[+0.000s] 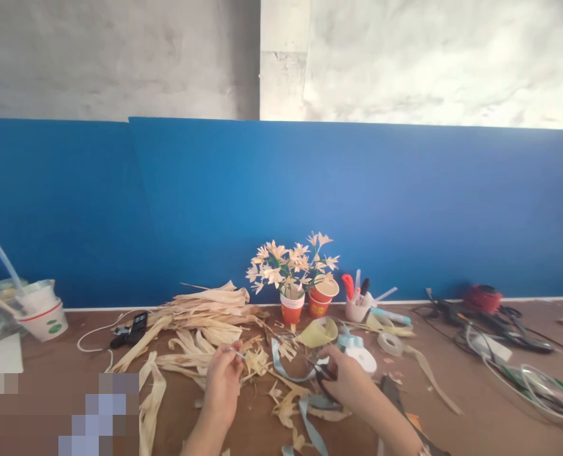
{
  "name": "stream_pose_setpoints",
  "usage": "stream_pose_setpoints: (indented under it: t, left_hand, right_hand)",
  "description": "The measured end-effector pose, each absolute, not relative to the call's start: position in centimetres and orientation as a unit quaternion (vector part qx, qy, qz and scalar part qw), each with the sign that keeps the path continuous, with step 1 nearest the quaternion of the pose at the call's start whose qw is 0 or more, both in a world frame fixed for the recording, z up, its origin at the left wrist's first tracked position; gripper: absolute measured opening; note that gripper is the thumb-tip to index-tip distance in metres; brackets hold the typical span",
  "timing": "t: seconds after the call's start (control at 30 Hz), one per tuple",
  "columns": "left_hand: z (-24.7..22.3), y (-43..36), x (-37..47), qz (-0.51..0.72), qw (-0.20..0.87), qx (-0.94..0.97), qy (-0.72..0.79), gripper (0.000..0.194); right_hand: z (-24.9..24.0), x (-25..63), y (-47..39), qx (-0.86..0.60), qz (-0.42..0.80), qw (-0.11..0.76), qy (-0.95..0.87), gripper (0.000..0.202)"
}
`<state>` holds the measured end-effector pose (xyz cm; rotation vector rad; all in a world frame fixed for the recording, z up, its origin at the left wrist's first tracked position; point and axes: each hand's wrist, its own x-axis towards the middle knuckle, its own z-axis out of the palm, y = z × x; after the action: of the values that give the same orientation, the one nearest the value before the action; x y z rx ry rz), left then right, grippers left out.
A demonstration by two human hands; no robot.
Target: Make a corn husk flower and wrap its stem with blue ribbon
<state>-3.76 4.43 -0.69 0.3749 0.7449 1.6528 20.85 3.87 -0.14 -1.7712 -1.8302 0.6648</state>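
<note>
My left hand (223,383) is closed in a pinch on a thin whitish piece (237,353), too small to make out fully. Black-handled scissors (326,378) are in my right hand (342,375), partly hidden by the fingers. Between the hands lie pale husk scraps (257,361) and a light-blue ribbon (281,364). Beyond them, pale flowers on green stems (285,266) stand in a red-and-white paper cup (292,309). Dried husks (205,310) are heaped beyond my left hand.
Another red cup (323,294) and a white cup of pens (357,309) stand by the blue partition (357,202). A tape roll (390,344) lies to their right. Cables (547,392) cover the right side; a white cup (46,320) stands far left.
</note>
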Motion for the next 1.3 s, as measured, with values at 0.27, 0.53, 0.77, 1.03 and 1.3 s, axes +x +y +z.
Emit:
stream_pose_setpoints:
  t: [0.27, 0.53, 0.77, 1.03, 1.3]
  left_hand:
    - [-0.8, 3.9, -2.8, 0.628, 0.69, 0.163, 0.321, 0.022]
    - [-1.1, 3.7, -2.0, 0.6, 0.695, 0.219, 0.329, 0.018]
    - [-1.6, 3.7, -1.9, 0.59, 0.665, 0.274, 0.367, 0.03]
    - [-1.2, 3.5, -1.8, 0.574, 0.642, 0.312, 0.401, 0.042]
    - [-1.4, 3.4, -1.8, 0.566, 0.64, 0.328, 0.403, 0.043]
  right_hand:
    - [-0.2, 20.6, 3.6, -0.671, 0.161, 0.108, -0.715, 0.024]
    - [0.5, 20.4, 3.1, -0.655, 0.174, 0.086, -0.73, 0.034]
    - [1.7, 20.7, 3.0, -0.642, 0.201, 0.011, -0.74, 0.055]
    - [3.8, 19.6, 2.8, -0.632, 0.177, -0.071, -0.751, 0.053]
    - [5.4, 17.8, 2.3, -0.652, 0.121, -0.088, -0.743, 0.051]
